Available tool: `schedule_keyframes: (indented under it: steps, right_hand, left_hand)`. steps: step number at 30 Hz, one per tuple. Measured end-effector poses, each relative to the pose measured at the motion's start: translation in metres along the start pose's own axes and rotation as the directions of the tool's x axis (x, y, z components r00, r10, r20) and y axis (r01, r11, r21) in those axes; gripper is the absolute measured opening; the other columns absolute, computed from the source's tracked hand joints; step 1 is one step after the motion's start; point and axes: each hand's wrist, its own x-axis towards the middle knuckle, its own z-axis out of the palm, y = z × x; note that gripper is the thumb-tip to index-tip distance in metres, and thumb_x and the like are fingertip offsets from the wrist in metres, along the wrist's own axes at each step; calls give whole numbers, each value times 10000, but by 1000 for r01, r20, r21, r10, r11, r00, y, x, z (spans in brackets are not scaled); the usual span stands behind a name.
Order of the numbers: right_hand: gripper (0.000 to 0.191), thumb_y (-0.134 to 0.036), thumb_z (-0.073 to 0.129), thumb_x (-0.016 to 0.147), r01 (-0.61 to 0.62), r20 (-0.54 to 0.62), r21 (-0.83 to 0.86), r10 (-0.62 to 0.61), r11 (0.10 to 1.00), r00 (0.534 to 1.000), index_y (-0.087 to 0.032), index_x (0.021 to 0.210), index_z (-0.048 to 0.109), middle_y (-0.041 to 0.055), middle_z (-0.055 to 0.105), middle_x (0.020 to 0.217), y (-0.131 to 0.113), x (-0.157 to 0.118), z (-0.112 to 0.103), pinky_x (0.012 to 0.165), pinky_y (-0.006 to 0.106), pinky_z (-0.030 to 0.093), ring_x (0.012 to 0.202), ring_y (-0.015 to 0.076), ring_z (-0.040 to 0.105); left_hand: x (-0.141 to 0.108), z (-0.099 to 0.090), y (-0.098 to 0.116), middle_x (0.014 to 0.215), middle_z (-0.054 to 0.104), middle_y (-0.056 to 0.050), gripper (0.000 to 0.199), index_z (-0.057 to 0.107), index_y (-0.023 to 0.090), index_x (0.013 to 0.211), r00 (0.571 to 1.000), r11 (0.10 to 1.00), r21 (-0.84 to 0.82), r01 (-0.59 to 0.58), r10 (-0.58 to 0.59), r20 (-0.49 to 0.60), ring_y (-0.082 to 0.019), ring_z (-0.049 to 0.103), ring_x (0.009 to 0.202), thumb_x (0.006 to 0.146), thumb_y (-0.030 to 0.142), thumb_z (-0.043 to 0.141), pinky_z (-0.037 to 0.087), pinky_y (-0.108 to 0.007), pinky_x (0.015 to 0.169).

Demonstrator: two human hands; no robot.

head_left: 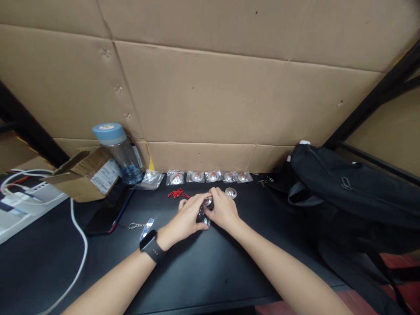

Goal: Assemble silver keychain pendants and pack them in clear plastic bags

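Over the middle of the black table, my left hand (188, 220) and my right hand (223, 207) meet with curled fingers. My left hand grips a small clear plastic bag (205, 222), partly hidden below the fingers. In my right hand's fingers is a shiny, cymbal-like metal disc (208, 201) with a bit of red on it, at the bag's upper end. Whether the disc is inside the bag I cannot tell. Another domed metal disc (231, 192) lies just beyond my right hand. Red cords (177, 193) lie in a small heap beyond my left hand.
Along the cardboard wall (203, 100) lie several bagged discs with red cords (213, 176) and a stack of clear bags (151, 179). Left are a water bottle (120, 153), an open carton (87, 175), a phone (110, 210), a keyring (136, 225) and a power strip (36, 203). A black backpack (354, 192) fills the right.
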Motion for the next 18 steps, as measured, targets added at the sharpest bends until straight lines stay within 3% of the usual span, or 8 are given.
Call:
schedule_keyframes:
  steps: [5, 9, 11, 13, 16, 18]
  right_hand:
    - [442, -186, 709, 744, -14, 155, 275, -30, 961, 987, -253, 1134, 513, 27, 568, 1109, 14, -6, -15, 698, 251, 426, 869, 170, 583]
    - [540, -94, 682, 751, 105, 233, 432, -223, 896, 946, -254, 1241, 521, 48, 552, 1187, 28, -7, -38, 799, 273, 485, 857, 146, 590]
    - [491, -27, 577, 798, 174, 247, 448, -309, 877, 919, -251, 1233, 546, 48, 563, 1188, 33, -6, -48, 835, 274, 490, 859, 137, 598]
    - [512, 47, 469, 799, 233, 264, 411, -359, 882, 895, -251, 1198, 588, 42, 585, 1163, 38, -5, -55, 872, 273, 484, 898, 140, 605]
    - [533, 68, 482, 781, 251, 292, 316, -345, 915, 892, -260, 1173, 630, 43, 607, 1164, 46, -2, -54, 898, 286, 479, 981, 168, 612]
    - [431, 11, 572, 811, 245, 278, 289, -326, 926, 904, -254, 1144, 647, 49, 619, 1163, 50, 0, -49, 903, 301, 482, 997, 184, 616]
  left_hand:
    - [-1, -13, -4, 1470, 526, -126, 912, 317, 321, 1517, 1000, 1000, 3, -29, 29, 10, -318, 480, 1361, 760, 250, 820, 356, -471, 1083]
    - [0, -22, -10, 1356, 627, -72, 526, 497, 301, 1379, 997, 997, -14, -71, 72, 37, -241, 579, 1257, 890, 134, 594, 416, -402, 1047]
    - [-1, -24, -11, 1291, 663, -35, 490, 593, 300, 1243, 995, 994, 49, -95, 93, 32, -216, 564, 1279, 869, 17, 452, 396, -396, 1064]
    - [-2, -23, -11, 1281, 666, -28, 522, 612, 296, 1200, 992, 985, 120, -120, 116, 45, -226, 505, 1348, 819, -15, 436, 350, -422, 1098]
    - [-4, -16, -9, 1350, 627, -69, 473, 564, 277, 1283, 993, 977, 178, -117, 109, 54, -277, 459, 1383, 843, 104, 561, 306, -469, 1111]
    - [-3, -11, -5, 1375, 606, -93, 448, 546, 262, 1303, 997, 975, 208, -79, 79, 10, -301, 468, 1362, 867, 223, 640, 304, -480, 1091]
